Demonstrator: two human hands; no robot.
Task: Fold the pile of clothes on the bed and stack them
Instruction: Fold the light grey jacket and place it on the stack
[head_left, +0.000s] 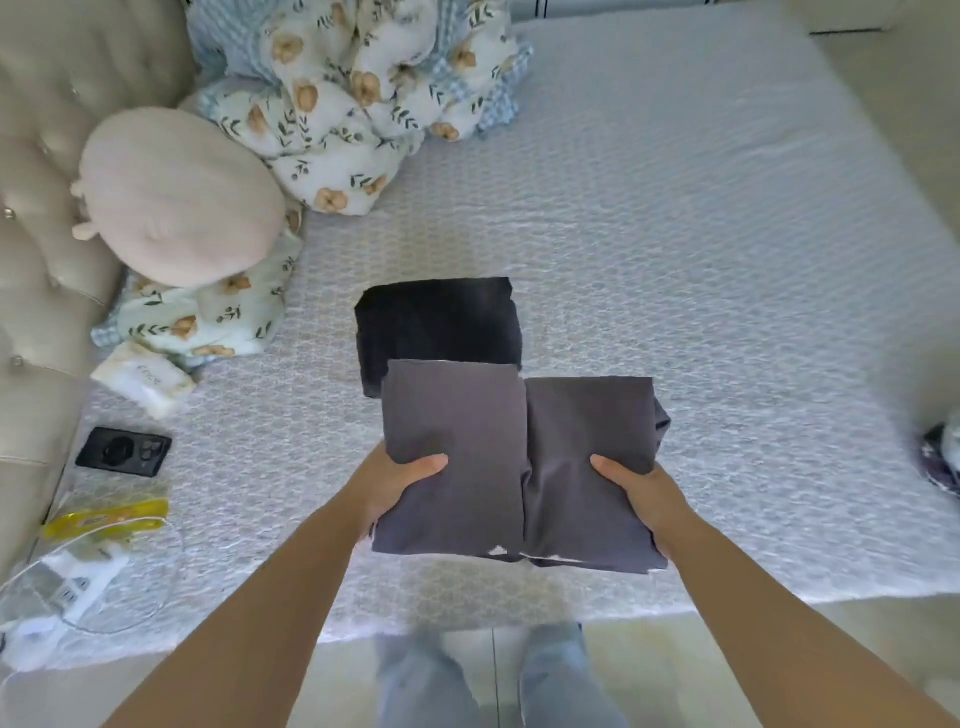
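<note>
A folded grey garment (514, 457) is held above the near part of the bed (701, 260), creased down its middle into two halves. My left hand (397, 483) grips its left edge with the thumb on top. My right hand (636, 491) grips the right edge the same way. The fingers of both hands are hidden under the cloth. Just behind the grey garment lies a folded dark navy garment (439, 322) flat on the bed, partly covered by the grey one.
A floral quilt (353, 98) and a round pink cushion (176, 197) sit at the back left by the padded headboard (36, 156). A black phone (123, 451), a tissue pack (143, 376), a yellow packet (106, 517) and a cable lie at the left. A dark cloth (943, 457) shows at the right edge.
</note>
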